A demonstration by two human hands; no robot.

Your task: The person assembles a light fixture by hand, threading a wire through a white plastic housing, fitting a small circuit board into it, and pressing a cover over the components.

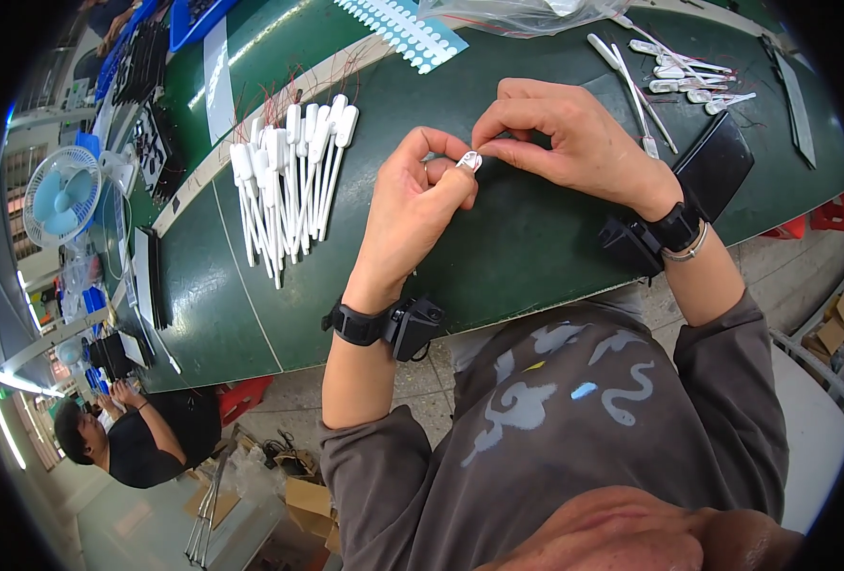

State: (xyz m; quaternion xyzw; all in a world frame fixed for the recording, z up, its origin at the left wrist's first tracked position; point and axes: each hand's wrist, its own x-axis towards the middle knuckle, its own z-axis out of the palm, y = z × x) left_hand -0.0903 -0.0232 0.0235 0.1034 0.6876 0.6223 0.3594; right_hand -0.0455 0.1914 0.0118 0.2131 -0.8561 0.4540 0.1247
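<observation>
Over the green work table [346, 328], my left hand [419, 190] is closed on a small white plastic piece [470, 162], held between thumb and fingers. From the other side my right hand [569, 133] meets it, thumb and forefinger pinched at the piece's edge. Whatever lies in that pinch is too small to make out. To the left of my hands lies a fan of white sticks with flat oval heads [294, 162], thin red wires at their far ends. More white sticks [636, 95] and loose white heads with wires [684, 81] rest at the far right.
A sheet of round white stickers [408, 33] and a clear plastic bag [527, 14] lie at the back. Beside my right wrist is a black phone [717, 167]. A fan [60, 195] and a co-worker [146, 433] are at the left.
</observation>
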